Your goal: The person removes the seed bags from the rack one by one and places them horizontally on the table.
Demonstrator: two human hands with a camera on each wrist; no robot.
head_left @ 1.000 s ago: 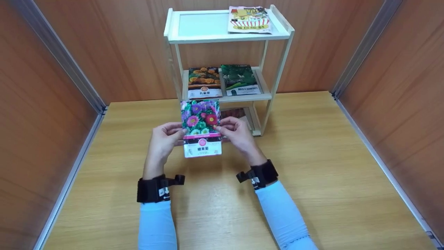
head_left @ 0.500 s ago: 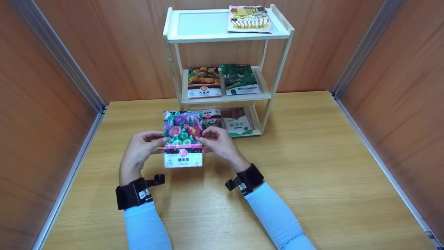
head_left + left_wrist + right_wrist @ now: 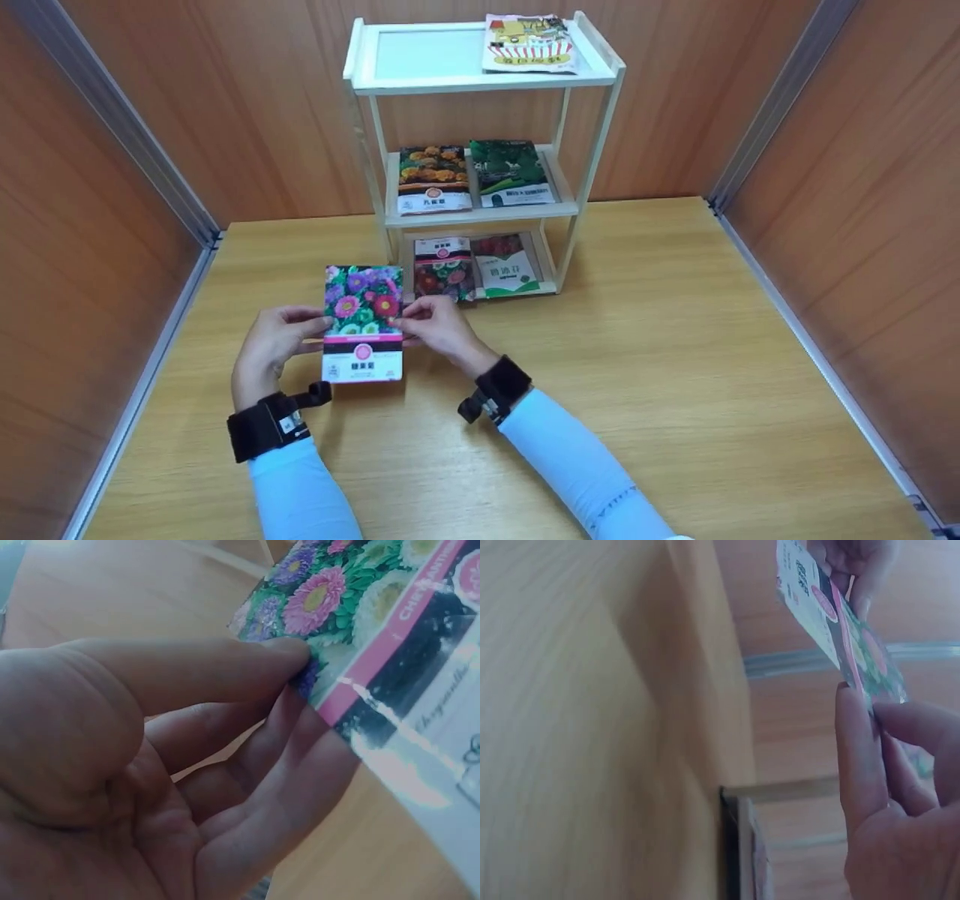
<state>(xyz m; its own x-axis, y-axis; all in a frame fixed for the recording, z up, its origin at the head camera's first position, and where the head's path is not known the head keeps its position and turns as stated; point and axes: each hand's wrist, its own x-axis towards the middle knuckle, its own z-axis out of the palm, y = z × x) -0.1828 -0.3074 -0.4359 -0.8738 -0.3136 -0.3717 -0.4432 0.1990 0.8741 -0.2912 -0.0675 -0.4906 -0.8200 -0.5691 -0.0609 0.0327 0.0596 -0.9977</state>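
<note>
A flower seed packet with pink, purple and white blooms above a white label is held upright between my two hands, over the table. My left hand pinches its left edge, thumb in front and fingers behind. On the opposite edge, my right hand pinches it the same way. The left wrist view shows the thumb pressed on the printed front of the packet. Seen from the right wrist, the packet slants between both hands.
Behind stands a three-tier white shelf. Its top bears a striped packet. An orange-flower packet and a green packet lie on the middle tier. Below are a dark-flower packet and a white-green packet. Wooden walls enclose the table.
Both hands have carried the seed packet left and toward me, away from the shelf. The lower tier's two packets, covered before, now show. The grip stays the same.
</note>
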